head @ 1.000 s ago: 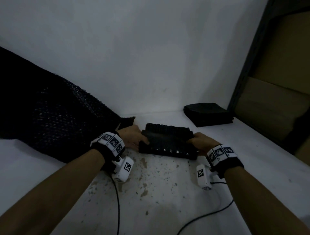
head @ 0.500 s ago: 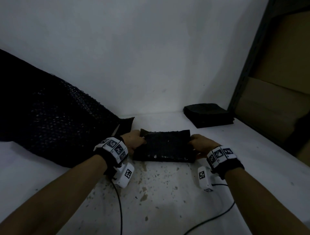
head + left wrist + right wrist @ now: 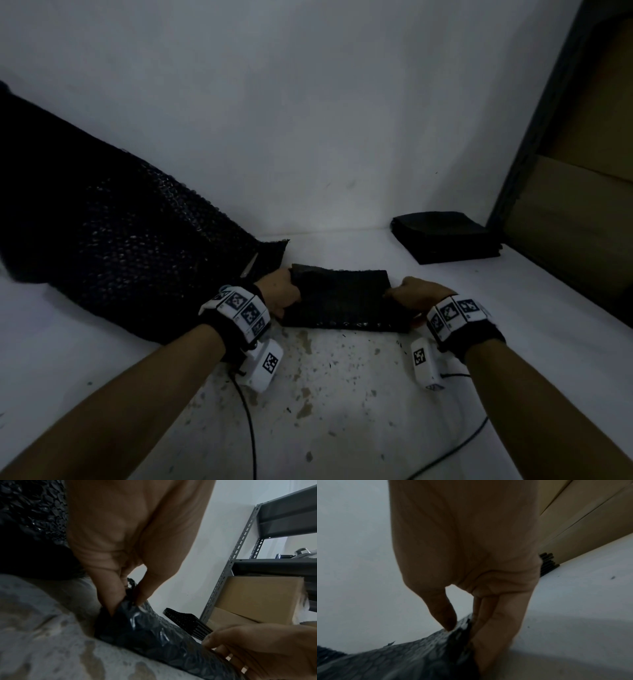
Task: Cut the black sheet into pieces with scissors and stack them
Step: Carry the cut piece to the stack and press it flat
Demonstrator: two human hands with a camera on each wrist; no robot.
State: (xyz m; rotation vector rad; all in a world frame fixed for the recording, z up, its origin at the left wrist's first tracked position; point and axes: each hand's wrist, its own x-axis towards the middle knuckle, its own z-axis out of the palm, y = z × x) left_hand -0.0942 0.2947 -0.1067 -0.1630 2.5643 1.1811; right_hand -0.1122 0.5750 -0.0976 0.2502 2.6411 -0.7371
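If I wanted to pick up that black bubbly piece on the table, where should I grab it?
Probably by its two short ends, coming in from the sides. The black piece is a wide, floppy bit of bubble sheet lying across the table, so one grip in the middle would let it sag. The left hand pinches the left end and the right hand the right end.

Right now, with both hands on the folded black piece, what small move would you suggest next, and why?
Probably lift the folded bubble-wrap piece and carry it right to the stack of black pieces. The left hand and right hand each pinch an end, it looks folded flat, and the stack sits apart by the shelf.
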